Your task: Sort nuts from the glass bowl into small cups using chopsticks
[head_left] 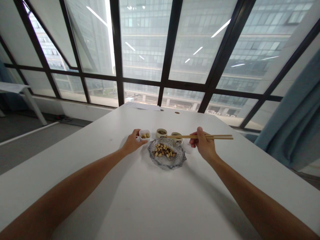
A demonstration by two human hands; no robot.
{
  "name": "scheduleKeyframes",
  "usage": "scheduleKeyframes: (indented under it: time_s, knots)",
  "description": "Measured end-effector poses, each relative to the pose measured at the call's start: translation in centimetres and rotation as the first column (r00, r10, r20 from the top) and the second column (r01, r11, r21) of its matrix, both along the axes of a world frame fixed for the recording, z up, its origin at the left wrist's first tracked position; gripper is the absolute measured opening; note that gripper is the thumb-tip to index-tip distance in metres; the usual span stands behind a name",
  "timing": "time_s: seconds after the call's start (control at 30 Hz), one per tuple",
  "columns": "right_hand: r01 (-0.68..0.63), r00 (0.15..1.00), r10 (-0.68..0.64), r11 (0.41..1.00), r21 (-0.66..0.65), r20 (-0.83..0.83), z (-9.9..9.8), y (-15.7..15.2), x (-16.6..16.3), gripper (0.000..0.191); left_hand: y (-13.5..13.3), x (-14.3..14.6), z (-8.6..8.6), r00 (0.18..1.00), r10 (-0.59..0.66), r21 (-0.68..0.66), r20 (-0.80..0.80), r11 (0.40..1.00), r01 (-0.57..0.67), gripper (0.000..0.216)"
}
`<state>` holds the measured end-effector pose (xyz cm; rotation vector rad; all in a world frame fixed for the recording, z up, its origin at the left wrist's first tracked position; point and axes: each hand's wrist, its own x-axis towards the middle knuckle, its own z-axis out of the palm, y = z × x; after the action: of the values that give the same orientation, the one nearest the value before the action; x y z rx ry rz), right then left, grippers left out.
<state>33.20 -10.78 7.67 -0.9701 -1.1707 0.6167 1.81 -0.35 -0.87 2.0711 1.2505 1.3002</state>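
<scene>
A cup (pixel 145 134) at ten o'clock of the dish (pixel 167 161) is held by the left hand (pixel 132 143), chopsticks (pixel 217 136) by the right hand (pixel 203 146). Unevenly pinched beans (pixel 163 150) might be dropped.

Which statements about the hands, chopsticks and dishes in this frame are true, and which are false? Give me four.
1. The right hand holds chopsticks. True.
2. The left hand lies flat, away from every dish. False: it grips the white dish.
3. The glass bowl is empty. False: it holds nuts or beans.
4. The white dish has a few pieces of food in it. True.
</scene>
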Motion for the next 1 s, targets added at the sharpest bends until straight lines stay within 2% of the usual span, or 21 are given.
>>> scheduleKeyframes:
  time_s: [0.13,0.23,0.33,0.47,0.63,0.73,0.83,0.9,1.0]
  knots:
    - [0.028,0.993,-0.030,0.999,-0.021,-0.113,-0.3,0.8,0.8,0.058,1.4,-0.9,-0.1,0.996,-0.003,-0.144,-0.084,0.990,-0.009,0.087]
    - [0.050,0.985,-0.056,0.998,-0.039,-0.162,-0.3,1.2,1.4,0.058,3.0,-1.1,1.1,0.990,-0.033,-0.200,-0.139,0.980,0.005,0.097]
    - [0.083,0.979,-0.089,0.996,-0.039,-0.181,-0.3,1.5,1.8,0.058,4.1,0.5,3.1,0.984,-0.060,-0.143,-0.170,0.989,0.036,0.086]
    - [0.141,0.973,-0.144,0.990,-0.028,-0.183,-0.5,1.9,2.8,0.059,4.7,5.2,5.4,0.917,-0.101,-0.052,-0.386,0.995,0.088,0.082]
    - [0.204,0.939,-0.211,0.977,-0.055,-0.270,-0.8,2.9,6.0,0.057,5.5,10.0,6.5,0.798,-0.083,-0.149,-0.596,0.989,-0.009,0.077]
    - [0.223,0.914,-0.242,0.970,-0.095,-0.325,-0.8,3.3,7.8,0.055,6.1,10.8,6.8,0.761,-0.141,-0.221,-0.633,0.975,-0.003,0.059]
    - [0.227,0.902,-0.258,0.965,-0.129,-0.347,-0.7,3.4,8.3,0.054,6.4,10.7,7.0,0.752,-0.176,-0.231,-0.635,0.972,0.032,0.047]
    - [0.237,0.900,-0.263,0.965,-0.115,-0.349,-0.5,3.2,7.9,0.055,6.4,10.6,7.1,0.751,-0.152,-0.191,-0.642,0.981,0.036,0.045]
    - [0.279,0.924,-0.271,0.960,-0.006,-0.269,-0.2,2.4,6.3,0.056,6.1,10.6,7.1,0.761,-0.076,-0.053,-0.645,0.997,0.055,0.051]
